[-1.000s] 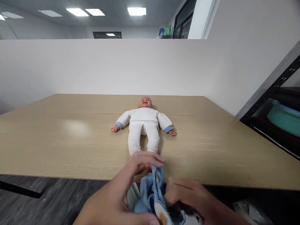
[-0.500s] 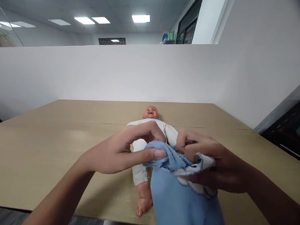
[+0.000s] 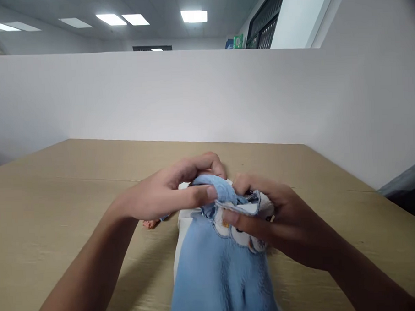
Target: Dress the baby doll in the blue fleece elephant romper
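A fluffy light-blue garment (image 3: 215, 269) with white cartoon patches hangs between my hands at the middle of the table's near side. My left hand (image 3: 174, 186) pinches the bunched upper edge between thumb and fingers. On the other side, my right hand (image 3: 265, 208) grips the patterned rim, its thumb in front and its fingers behind. The rim is partly spread between the two hands. Behind the garment lies a baby doll in white clothes (image 3: 179, 248); a small part of the doll (image 3: 150, 224) shows below my left wrist, and its head is hidden.
The wooden table (image 3: 74, 179) stretches out on both sides and behind the doll. A low white partition (image 3: 177, 97) stands along its far edge. A dark object (image 3: 412, 192) sits past the table's right side.
The garment and both hands have shifted slightly left and up in view, now covering the doll's head and legs. My right thumb has come to the front of the rim.
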`<state>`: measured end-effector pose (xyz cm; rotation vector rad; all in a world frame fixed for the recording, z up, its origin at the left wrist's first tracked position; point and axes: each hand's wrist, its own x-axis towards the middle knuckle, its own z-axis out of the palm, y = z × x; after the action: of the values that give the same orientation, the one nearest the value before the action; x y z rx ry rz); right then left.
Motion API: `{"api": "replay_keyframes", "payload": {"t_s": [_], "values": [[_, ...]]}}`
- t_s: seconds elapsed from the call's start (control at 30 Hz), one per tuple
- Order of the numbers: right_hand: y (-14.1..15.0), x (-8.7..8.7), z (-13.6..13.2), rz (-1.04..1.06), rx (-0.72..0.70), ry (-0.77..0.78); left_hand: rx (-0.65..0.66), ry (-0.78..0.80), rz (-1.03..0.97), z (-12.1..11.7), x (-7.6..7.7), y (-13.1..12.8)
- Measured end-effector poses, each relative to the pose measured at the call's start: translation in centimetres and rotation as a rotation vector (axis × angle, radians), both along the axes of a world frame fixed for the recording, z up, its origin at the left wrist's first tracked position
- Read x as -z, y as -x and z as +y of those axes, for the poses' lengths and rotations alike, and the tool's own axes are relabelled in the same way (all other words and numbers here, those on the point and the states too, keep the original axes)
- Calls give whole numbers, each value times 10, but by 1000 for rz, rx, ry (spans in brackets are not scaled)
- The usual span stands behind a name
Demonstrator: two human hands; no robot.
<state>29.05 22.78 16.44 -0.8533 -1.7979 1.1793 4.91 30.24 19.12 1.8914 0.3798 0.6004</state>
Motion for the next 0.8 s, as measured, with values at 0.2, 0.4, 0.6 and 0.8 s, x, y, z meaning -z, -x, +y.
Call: {"api": "replay_keyframes", "payload": {"t_s": [0.2, 0.4, 0.6, 0.8], "values": [[-27, 4, 22, -342, -182, -93, 59, 70, -128, 17, 13, 9], [-58, 8, 45, -202, -208, -310, 75, 12, -122, 33, 17, 27], [-37, 32, 40, 280, -208, -210, 4, -163, 91, 23, 10, 5], [-39, 23, 35, -94, -148, -205, 22, -159, -58, 16, 17, -1]]}}
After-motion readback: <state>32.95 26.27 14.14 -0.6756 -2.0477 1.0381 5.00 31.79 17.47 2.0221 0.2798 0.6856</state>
